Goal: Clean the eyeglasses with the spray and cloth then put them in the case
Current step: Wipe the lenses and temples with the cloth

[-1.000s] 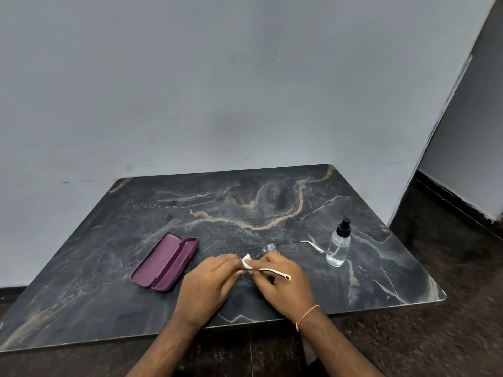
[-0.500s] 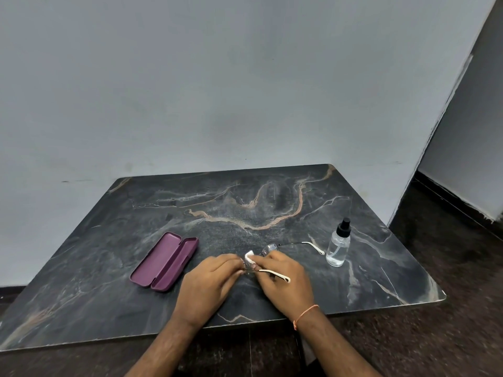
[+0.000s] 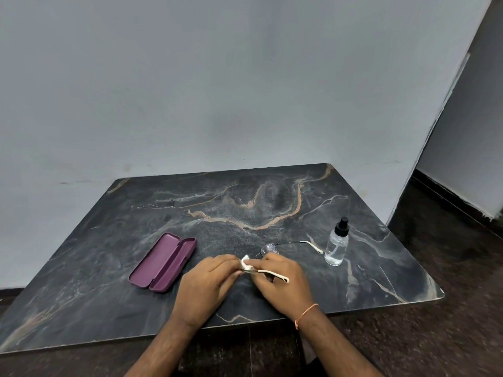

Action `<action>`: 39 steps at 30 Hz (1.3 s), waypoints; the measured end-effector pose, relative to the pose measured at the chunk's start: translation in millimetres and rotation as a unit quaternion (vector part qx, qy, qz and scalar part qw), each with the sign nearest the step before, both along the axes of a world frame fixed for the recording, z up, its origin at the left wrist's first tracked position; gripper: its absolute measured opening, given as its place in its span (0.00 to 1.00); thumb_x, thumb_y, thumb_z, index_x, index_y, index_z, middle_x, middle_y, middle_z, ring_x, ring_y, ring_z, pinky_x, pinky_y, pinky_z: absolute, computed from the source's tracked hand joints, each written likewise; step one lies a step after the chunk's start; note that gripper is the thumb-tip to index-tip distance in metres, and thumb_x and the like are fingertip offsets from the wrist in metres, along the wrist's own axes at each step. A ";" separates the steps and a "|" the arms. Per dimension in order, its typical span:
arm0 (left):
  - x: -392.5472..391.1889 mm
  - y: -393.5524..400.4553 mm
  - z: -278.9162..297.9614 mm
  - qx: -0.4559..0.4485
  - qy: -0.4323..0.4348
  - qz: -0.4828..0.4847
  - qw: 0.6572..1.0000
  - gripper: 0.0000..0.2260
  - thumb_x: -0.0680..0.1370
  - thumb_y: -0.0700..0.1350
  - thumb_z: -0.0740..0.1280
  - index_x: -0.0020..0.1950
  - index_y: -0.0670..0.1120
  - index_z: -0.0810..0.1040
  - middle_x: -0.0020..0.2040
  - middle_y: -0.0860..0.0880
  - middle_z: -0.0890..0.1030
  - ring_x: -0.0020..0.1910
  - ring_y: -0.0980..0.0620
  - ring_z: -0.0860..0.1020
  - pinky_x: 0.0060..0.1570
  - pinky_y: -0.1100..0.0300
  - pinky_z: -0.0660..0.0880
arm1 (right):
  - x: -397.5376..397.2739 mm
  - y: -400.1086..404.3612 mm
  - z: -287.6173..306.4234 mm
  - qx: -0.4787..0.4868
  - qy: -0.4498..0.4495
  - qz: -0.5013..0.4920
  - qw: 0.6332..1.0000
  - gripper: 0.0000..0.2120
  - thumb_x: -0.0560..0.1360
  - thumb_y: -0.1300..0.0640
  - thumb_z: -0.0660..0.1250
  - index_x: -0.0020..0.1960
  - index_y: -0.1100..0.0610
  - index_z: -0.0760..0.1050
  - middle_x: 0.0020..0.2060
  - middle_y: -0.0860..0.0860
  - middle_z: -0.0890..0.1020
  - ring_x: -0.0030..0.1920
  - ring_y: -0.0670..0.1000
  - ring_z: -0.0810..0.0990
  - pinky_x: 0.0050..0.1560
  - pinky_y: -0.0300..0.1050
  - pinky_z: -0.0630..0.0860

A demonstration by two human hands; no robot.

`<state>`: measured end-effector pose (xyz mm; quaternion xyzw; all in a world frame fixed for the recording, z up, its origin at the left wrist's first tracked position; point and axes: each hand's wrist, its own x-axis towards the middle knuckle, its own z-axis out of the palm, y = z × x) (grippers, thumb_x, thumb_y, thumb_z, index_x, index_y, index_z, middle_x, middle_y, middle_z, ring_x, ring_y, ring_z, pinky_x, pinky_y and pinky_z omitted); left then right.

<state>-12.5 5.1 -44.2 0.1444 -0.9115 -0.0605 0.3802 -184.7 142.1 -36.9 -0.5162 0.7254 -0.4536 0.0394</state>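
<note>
I see left hand (image 3: 208,281) fingers pinching cloth (image 3: 245,263) | right hand (image 3: 283,280) fingers gripping eyeglasses (image 3: 272,250) | case (image 3: 163,261) lying open, spray (image 3: 337,244) upright on bench (image 3: 109,268)

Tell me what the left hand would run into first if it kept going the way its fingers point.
The left hand points right, toward the right hand; it would first meet the small white cloth and thin-framed eyeglasses held between them, though depth is unclear.

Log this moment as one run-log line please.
step: wiping lens | left hand: pinches small white cloth | right hand: holds thin-framed eyeglasses | purple hard case: open | clear spray bottle: upright
</note>
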 end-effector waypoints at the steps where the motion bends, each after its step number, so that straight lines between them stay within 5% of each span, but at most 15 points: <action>1: 0.0 -0.2 -0.6 -0.002 -0.001 -0.002 1.000 0.08 0.84 0.54 0.69 0.58 0.54 0.87 0.59 0.61 0.87 0.53 0.57 0.85 0.55 0.62 0.80 | -0.9 -1.3 -0.4 -0.003 0.003 -0.007 1.000 0.14 0.78 0.44 0.70 0.62 0.30 0.81 0.40 0.41 0.79 0.40 0.39 0.80 0.40 0.30 0.71; 7: 0.3 0.0 -0.1 0.001 -0.008 0.002 1.000 0.08 0.85 0.54 0.69 0.57 0.55 0.87 0.59 0.61 0.87 0.53 0.57 0.85 0.54 0.60 0.80 | -2.5 -4.2 -4.0 -0.008 -0.013 -0.045 0.999 0.09 0.74 0.45 0.70 0.52 0.40 0.86 0.40 0.42 0.83 0.41 0.42 0.83 0.43 0.48 0.80; 13: -0.5 0.7 1.7 -0.002 -0.008 0.012 1.000 0.09 0.84 0.54 0.69 0.57 0.53 0.88 0.58 0.60 0.87 0.51 0.56 0.86 0.53 0.60 0.80 | -2.1 -3.9 -2.8 -0.014 -0.006 -0.003 1.000 0.15 0.77 0.45 0.69 0.60 0.28 0.81 0.40 0.43 0.79 0.40 0.42 0.81 0.41 0.39 0.77; 21: 0.6 -2.9 1.3 0.029 -0.011 0.022 0.999 0.06 0.85 0.54 0.69 0.57 0.56 0.84 0.59 0.63 0.86 0.53 0.58 0.85 0.54 0.62 0.79 | -5.8 6.6 3.4 -0.100 -0.013 -0.118 0.988 0.07 0.80 0.46 0.73 0.57 0.41 0.87 0.41 0.41 0.83 0.40 0.43 0.83 0.39 0.44 0.80; 26: -0.1 -2.8 2.1 0.034 -0.011 0.026 0.999 0.07 0.84 0.54 0.69 0.58 0.55 0.86 0.60 0.62 0.86 0.55 0.59 0.85 0.55 0.65 0.79 | -25.6 11.5 10.8 -0.020 0.060 -0.204 0.977 0.06 0.77 0.49 0.73 0.53 0.43 0.88 0.34 0.42 0.80 0.37 0.48 0.83 0.36 0.46 0.79; 32: -0.4 -1.8 4.1 0.037 -0.008 0.009 0.999 0.10 0.84 0.54 0.69 0.58 0.53 0.88 0.61 0.60 0.88 0.56 0.57 0.86 0.58 0.64 0.79 | -37.1 0.3 14.8 0.064 0.118 -0.186 0.973 0.08 0.80 0.48 0.70 0.53 0.44 0.88 0.35 0.47 0.84 0.42 0.52 0.86 0.40 0.52 0.80; 39: -0.4 -5.1 0.5 0.051 -0.005 -0.015 0.999 0.09 0.85 0.52 0.69 0.60 0.53 0.87 0.62 0.60 0.87 0.60 0.58 0.85 0.63 0.64 0.78 | -37.9 0.2 8.2 0.105 0.134 -0.111 0.979 0.12 0.80 0.39 0.67 0.62 0.36 0.84 0.48 0.41 0.89 0.49 0.49 0.87 0.43 0.48 0.80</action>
